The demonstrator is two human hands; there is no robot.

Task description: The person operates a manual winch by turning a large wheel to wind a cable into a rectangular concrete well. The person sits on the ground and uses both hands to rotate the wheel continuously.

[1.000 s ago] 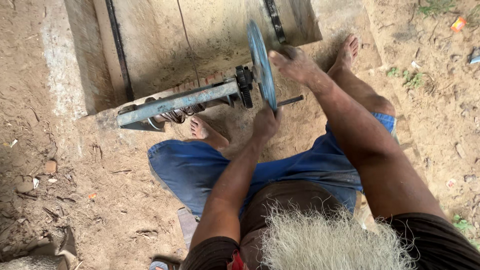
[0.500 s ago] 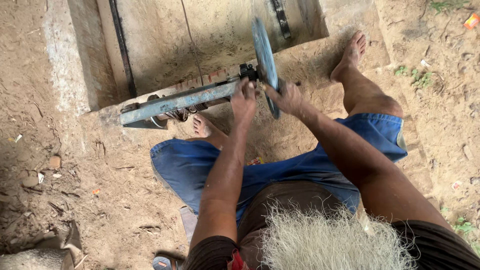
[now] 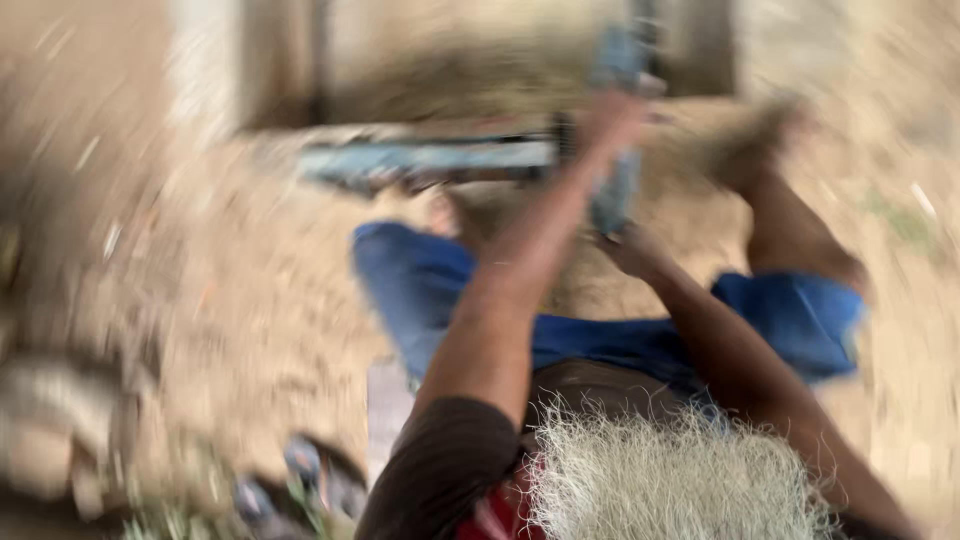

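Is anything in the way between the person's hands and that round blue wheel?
Nothing visible is. The picture is very blurred, but the left hand is up at the top of the blue wheel and the right hand is at its lower edge. Whether they grip it cannot be told.

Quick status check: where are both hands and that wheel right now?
Left hand at wheel top. Right hand at its lower edge. Picture blurred; grip unclear.
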